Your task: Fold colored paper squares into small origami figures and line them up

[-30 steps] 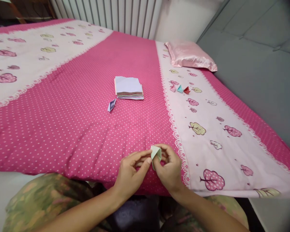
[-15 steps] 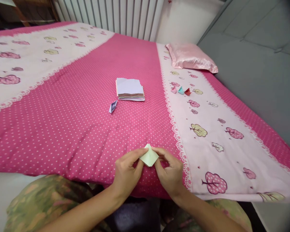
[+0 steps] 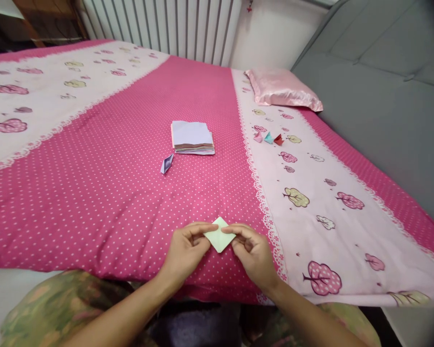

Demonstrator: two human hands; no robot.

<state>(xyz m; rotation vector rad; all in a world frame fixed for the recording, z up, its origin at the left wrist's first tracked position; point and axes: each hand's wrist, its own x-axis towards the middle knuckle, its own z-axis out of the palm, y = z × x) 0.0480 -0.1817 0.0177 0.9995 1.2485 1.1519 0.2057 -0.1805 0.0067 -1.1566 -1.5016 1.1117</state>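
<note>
A small pale green piece of folded paper (image 3: 220, 239) is held between my two hands, low over the front part of the bed. It shows as a diamond with one corner pointing away from me. My left hand (image 3: 188, 248) pinches its left side, the index finger lying on top. On the right side, my right hand (image 3: 253, 250) grips it with the index fingertip over the upper face. Both thumbs are partly hidden near the paper's edges.
A stack of coloured paper squares (image 3: 192, 137) lies further back on the pink dotted bedspread (image 3: 130, 202), a purple paper boat (image 3: 167, 164) beside it. Small pink (image 3: 258, 137), turquoise (image 3: 268, 138) and red (image 3: 278, 140) folded papers sit to the right, before a pink pillow (image 3: 284, 89).
The green paper now lies flatter, as a neat diamond, and my index fingers have slid over its top face. The whole view has shifted slightly.
</note>
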